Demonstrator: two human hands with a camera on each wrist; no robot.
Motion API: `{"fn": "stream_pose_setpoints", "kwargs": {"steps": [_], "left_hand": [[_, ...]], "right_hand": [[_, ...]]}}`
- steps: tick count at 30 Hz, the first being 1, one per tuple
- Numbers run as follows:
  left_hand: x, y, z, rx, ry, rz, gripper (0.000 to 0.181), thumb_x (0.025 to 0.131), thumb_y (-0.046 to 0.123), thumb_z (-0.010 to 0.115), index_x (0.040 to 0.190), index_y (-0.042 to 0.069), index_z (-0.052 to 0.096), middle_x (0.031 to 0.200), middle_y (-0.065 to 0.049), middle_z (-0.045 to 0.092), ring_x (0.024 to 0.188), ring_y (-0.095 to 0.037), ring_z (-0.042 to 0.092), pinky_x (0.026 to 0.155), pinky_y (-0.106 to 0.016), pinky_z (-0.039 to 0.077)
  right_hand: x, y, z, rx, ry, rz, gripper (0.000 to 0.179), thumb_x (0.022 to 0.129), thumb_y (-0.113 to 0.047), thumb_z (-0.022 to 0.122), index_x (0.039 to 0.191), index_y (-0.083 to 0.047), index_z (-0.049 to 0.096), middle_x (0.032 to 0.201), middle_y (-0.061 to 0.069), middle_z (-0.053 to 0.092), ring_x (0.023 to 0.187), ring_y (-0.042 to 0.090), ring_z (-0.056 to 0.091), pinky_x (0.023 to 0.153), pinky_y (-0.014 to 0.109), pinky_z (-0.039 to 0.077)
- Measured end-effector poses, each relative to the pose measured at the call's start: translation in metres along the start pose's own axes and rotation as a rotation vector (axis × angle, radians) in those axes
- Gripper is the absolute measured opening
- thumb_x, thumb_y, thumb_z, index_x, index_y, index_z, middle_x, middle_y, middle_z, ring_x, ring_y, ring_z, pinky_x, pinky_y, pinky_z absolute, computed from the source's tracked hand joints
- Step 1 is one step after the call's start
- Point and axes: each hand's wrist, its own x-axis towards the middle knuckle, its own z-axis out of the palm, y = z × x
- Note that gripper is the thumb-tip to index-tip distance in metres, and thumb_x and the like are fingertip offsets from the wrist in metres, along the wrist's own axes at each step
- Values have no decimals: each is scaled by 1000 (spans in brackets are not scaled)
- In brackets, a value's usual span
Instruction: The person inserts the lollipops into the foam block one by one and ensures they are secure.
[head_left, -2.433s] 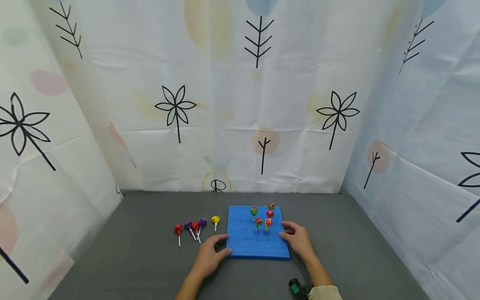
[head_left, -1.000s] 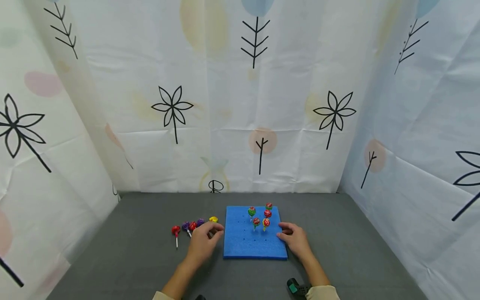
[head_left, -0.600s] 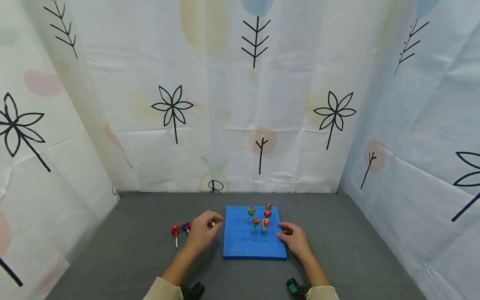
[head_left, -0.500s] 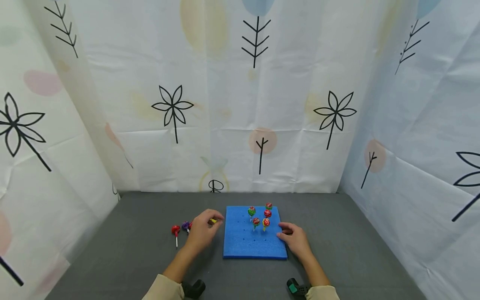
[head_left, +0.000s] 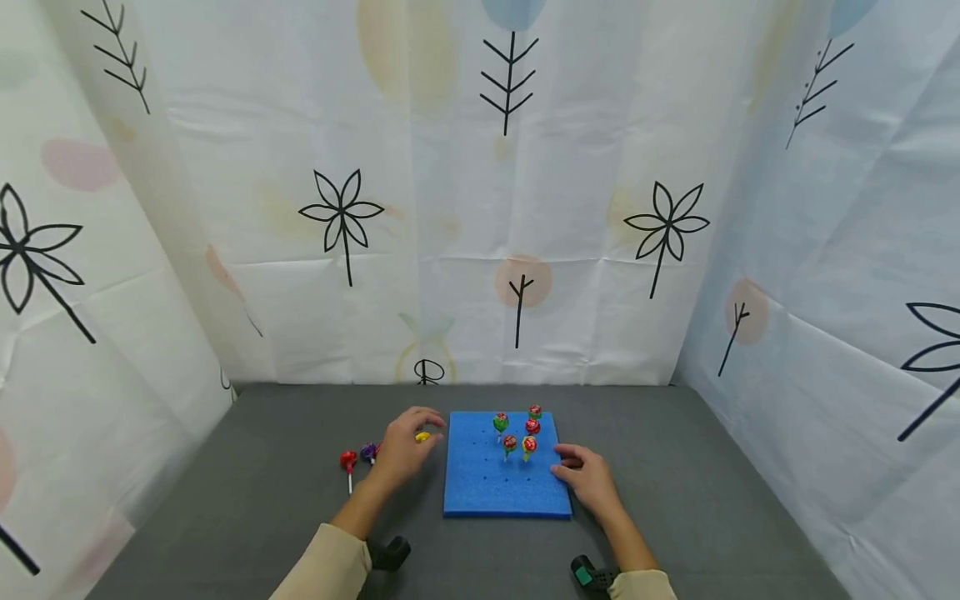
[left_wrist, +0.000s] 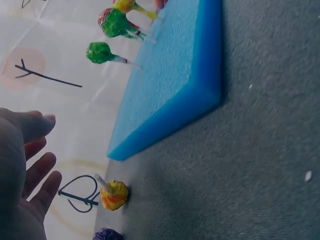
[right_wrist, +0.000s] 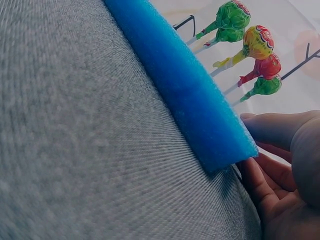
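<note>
My left hand [head_left: 405,446] hovers left of the blue foam board [head_left: 487,498], fingers relaxed and holding nothing. Just beyond its fingers lies a yellow lollipop [left_wrist: 114,196], partly hidden by the hand in the head view; a gap parts them in the left wrist view. My right hand [head_left: 590,482] holds the board's right edge, thumb [right_wrist: 272,125] above and fingers low against the corner. Several wrapped lollipops stand upright in the board, among them a green one [head_left: 501,422] and a yellow-and-red one [head_left: 529,445].
Left of the left hand lie a red lollipop [head_left: 348,460] and a purple lollipop [head_left: 368,452], others being covered by the hand. Small holes dot the board's surface. Behind the grey table [head_left: 300,533] hangs a patterned white curtain [head_left: 442,200].
From the board's left edge, my left hand has moved away to the yellow lollipop, its fingers closing in around it, then spreading apart. My right hand stays at the board's right edge.
</note>
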Motion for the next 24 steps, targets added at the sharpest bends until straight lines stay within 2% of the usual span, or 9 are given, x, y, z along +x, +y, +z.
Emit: {"fn": "stream_pose_setpoints", "kwargs": {"steps": [5,9,12,19,24], "left_hand": [[5,-6,-1,-21,-66,-47,21,83,3,76,102,8,70,113,-2,62,107,-23,60,91,-44,50],[8,-14,-1,7,-105,-65,23,83,7,77,105,8,70,115,-3,62,111,-25,58,92,-48,48],[10,-19,-2,42,-140,-106,27,83,11,78,108,7,70,116,-4,62,110,-27,58,91,-50,47],[17,-21,-4,117,-246,-232,32,84,15,78,114,9,69,115,-7,61,100,-25,58,81,-45,50],[21,-20,-3,145,-319,-262,35,84,15,77,116,6,67,114,-11,61,93,-23,59,77,-43,51]], "right_hand": [[0,0,0,4,-2,4,29,83,-3,75,112,2,68,102,11,68,89,22,62,79,39,52],[0,-1,0,7,-2,10,29,84,-2,74,112,2,68,101,10,68,90,22,62,79,39,52],[0,-1,-1,11,1,4,29,83,-2,75,112,2,68,101,11,68,89,22,62,78,38,52],[0,-1,-1,12,4,18,30,83,-2,75,112,1,68,102,10,68,90,22,61,79,38,52],[0,-1,-1,6,-4,10,30,84,-3,75,112,2,68,102,10,68,90,22,62,79,39,52]]}}
